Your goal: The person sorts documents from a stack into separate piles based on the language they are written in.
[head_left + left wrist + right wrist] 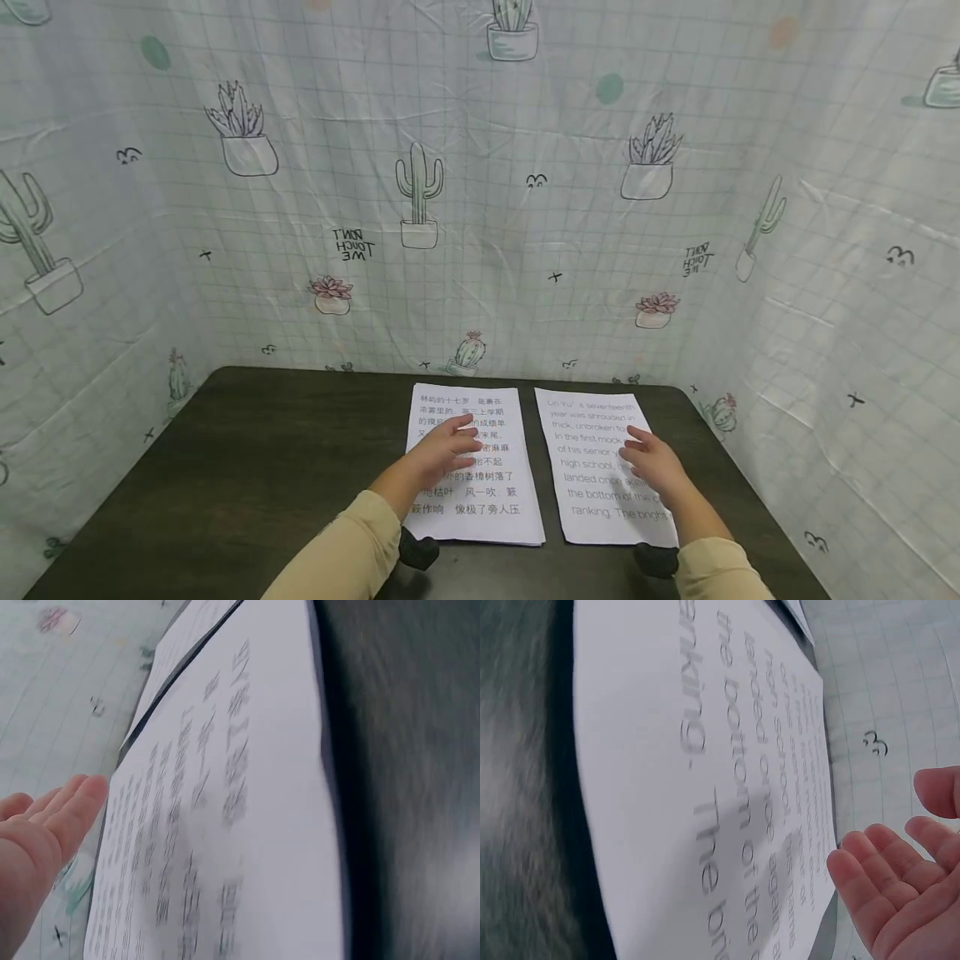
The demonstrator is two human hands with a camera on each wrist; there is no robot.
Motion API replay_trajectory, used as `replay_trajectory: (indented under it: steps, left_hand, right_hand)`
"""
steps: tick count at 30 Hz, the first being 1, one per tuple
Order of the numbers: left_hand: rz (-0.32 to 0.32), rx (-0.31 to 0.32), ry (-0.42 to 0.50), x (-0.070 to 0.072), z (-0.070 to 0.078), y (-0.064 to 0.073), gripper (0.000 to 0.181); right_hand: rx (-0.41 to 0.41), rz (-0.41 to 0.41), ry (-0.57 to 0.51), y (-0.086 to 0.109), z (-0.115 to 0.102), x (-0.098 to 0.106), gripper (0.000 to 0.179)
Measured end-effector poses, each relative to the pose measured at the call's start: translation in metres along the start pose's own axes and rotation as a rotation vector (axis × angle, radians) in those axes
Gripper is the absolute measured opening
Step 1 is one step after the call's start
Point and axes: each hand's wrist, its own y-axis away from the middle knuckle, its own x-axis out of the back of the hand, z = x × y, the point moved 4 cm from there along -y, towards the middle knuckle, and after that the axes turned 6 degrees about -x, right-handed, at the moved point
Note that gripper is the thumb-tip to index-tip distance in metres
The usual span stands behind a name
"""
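Cream sleeves (341,546) come in from the bottom of the head view, each ending near a black wrist piece (417,550). Both hands hang in the air with fingers loosely extended, gripping nothing. The left hand (442,450) is above the left pages (517,525), its fingers pointing inward across the Chinese print; the right hand (655,462) is above the right page (600,517), which carries English text, near that page's right edge. Both wrist views show the fingertips raised off the paper.

Between the two lots of paper runs a narrow strip of dark wood, so their facing edges stand near each other without touching. Their far edges lie just short of the back of the table (225,475). A broad stretch of tabletop spreads from the left pages to the table's left edge; on the right, the margin is slimmer and widens toward the viewer. Beyond the table edges, cactus-printed cloth (480,317) rises behind and along both sides, bounding the space.
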Motion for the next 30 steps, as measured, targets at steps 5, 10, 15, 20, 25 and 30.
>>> replay_trajectory:
  steps: [5, 10, 15, 20, 25, 30]
  left_hand:
    - [0.037, -0.019, -0.018, 0.023, 0.001, 0.007, 0.076]
    - [0.075, -0.032, -0.023, 0.042, 0.001, 0.015, 0.077]
    - [0.123, -0.035, -0.037, 0.06, 0.001, 0.022, 0.075]
    - [0.151, -0.039, -0.042, 0.076, 0.001, 0.031, 0.073]
    - [0.174, -0.051, -0.052, 0.09, -0.002, 0.035, 0.073]
    - [0.211, -0.034, -0.059, 0.1, -0.01, 0.04, 0.072]
  right_hand:
    - [0.026, -0.003, -0.015, -0.002, -0.008, -0.012, 0.06]
    - [0.041, -0.011, -0.01, -0.003, -0.013, -0.029, 0.059]
    - [0.065, -0.028, -0.048, -0.004, -0.02, -0.047, 0.058]
    - [0.081, -0.054, -0.078, -0.003, -0.027, -0.066, 0.056]
    - [0.089, -0.073, -0.113, 0.0, -0.036, -0.08, 0.055]
    - [0.085, -0.102, -0.154, 0.002, -0.042, -0.095, 0.054]
